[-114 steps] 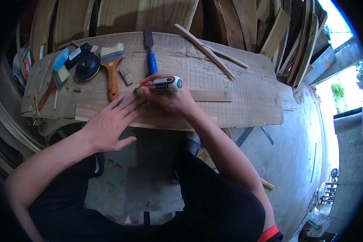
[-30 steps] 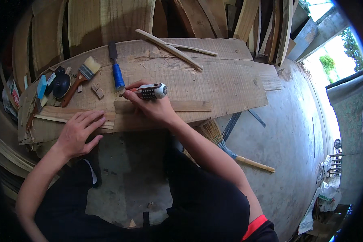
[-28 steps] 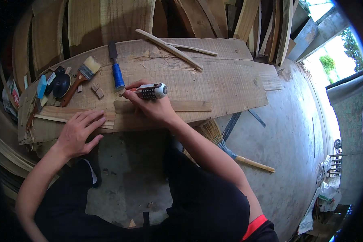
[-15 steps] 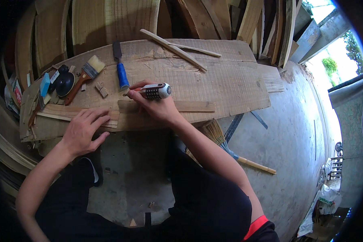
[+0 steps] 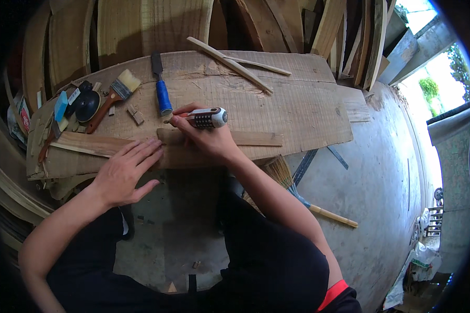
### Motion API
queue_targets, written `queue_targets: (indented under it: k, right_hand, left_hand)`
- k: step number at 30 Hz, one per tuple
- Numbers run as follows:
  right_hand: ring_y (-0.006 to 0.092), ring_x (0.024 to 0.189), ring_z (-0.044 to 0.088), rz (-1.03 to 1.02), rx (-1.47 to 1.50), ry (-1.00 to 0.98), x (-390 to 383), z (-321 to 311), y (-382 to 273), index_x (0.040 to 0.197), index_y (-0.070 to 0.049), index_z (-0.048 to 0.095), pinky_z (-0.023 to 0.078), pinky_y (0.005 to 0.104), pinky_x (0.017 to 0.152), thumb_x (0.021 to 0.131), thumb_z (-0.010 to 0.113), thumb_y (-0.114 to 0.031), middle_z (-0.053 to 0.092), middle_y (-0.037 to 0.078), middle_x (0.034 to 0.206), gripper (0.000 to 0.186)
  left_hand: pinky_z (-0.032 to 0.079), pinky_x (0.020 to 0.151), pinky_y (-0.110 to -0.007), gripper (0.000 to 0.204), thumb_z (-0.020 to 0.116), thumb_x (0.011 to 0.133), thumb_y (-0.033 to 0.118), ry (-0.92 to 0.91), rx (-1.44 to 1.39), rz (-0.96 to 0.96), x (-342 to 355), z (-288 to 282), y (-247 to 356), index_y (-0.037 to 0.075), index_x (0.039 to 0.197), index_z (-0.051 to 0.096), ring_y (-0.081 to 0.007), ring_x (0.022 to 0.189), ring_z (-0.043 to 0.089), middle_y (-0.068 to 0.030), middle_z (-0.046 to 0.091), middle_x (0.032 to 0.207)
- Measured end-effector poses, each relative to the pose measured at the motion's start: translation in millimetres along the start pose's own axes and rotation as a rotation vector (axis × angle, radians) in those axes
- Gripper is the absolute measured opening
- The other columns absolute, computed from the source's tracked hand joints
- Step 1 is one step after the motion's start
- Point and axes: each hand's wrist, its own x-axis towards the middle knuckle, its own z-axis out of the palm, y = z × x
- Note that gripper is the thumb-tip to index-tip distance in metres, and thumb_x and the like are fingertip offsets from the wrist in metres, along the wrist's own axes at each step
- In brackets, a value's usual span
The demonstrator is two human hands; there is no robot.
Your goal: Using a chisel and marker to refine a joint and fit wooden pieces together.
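My left hand point(image 5: 128, 175) lies palm down on a narrow wooden strip point(image 5: 94, 144) near the front edge of the board, its fingers stretched out and the thumb apart. In my right hand point(image 5: 206, 138) is a thick-handled tool point(image 5: 210, 118), white and black with a rounded end; I grip it somewhat like a pen, and its working tip is mostly hidden by my fingers. Below that hand rests a second wooden strip point(image 5: 258, 139), partly covered by it. A blue-handled chisel point(image 5: 163, 97) lies just beyond my right fingertips, blade pointing away.
On the wide wooden board point(image 5: 303, 112) lie a paintbrush point(image 5: 112, 99), a black round tool point(image 5: 87, 106), a blue block point(image 5: 61, 105), a small wood offcut point(image 5: 136, 115) and two thin sticks point(image 5: 232, 65). Planks point(image 5: 120, 31) lean behind. A broom point(image 5: 331, 215) lies on the floor.
My left hand has slid right and toward me along the strip, closer to my right hand. The right hand keeps its grip on the tool. The whole view has shifted slightly.
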Motion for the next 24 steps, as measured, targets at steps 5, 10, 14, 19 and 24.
queue_targets:
  k: [5, 10, 14, 19, 24]
  right_hand:
    - [0.008, 0.066, 0.064, 0.057, 0.064, -0.005, 0, 3, 4, 0.119, -0.007, 0.067, 0.052, 0.0241, 0.059, 0.098, 0.073, -0.03, 0.07, 0.002, 0.081, 0.032]
    - [0.0069, 0.074, 0.064, 0.132, 0.085, 0.0, -5, -5, -5, 0.116, -0.006, 0.07, 0.053, 0.0244, 0.063, 0.097, 0.075, -0.03, 0.072, 0.002, 0.089, 0.031]
    - [0.0075, 0.077, 0.065, 0.149, 0.008, -0.004, -6, 1, -12, 0.117, -0.006, 0.071, 0.054, 0.0248, 0.066, 0.097, 0.075, -0.031, 0.073, 0.002, 0.091, 0.033]
    - [0.0084, 0.076, 0.066, 0.171, -0.019, -0.019, -1, 9, -11, 0.116, -0.005, 0.071, 0.055, 0.0255, 0.067, 0.096, 0.076, -0.033, 0.073, 0.003, 0.091, 0.035]
    - [0.0085, 0.076, 0.066, 0.146, 0.014, -0.033, 1, 4, -9, 0.115, -0.006, 0.07, 0.054, 0.0258, 0.063, 0.096, 0.076, -0.034, 0.072, 0.003, 0.088, 0.035]
  left_hand:
    - [0.033, 0.122, -0.046, 0.072, 0.073, 0.089, 0.033, -0.054, -0.014, -0.042, -2, -8, -1, 0.001, 0.148, 0.046, -0.033, 0.146, 0.042, -0.02, 0.046, 0.155]
    - [0.038, 0.118, -0.046, 0.07, 0.073, 0.09, 0.035, 0.029, -0.064, -0.006, 5, -4, 1, -0.002, 0.144, 0.049, -0.0351, 0.138, 0.049, -0.0219, 0.051, 0.146]
    - [0.039, 0.116, -0.047, 0.067, 0.071, 0.091, 0.036, 0.048, -0.088, -0.046, 7, 4, 1, -0.002, 0.143, 0.05, -0.0371, 0.133, 0.05, -0.0216, 0.052, 0.141]
    - [0.037, 0.116, -0.048, 0.068, 0.07, 0.092, 0.037, 0.074, 0.001, -0.074, 2, 8, -5, -0.002, 0.143, 0.049, -0.038, 0.134, 0.047, -0.0213, 0.048, 0.143]
    - [0.035, 0.117, -0.046, 0.072, 0.071, 0.091, 0.036, 0.046, -0.011, -0.05, 5, 1, -4, -0.002, 0.147, 0.045, -0.0365, 0.136, 0.045, -0.02, 0.046, 0.147]
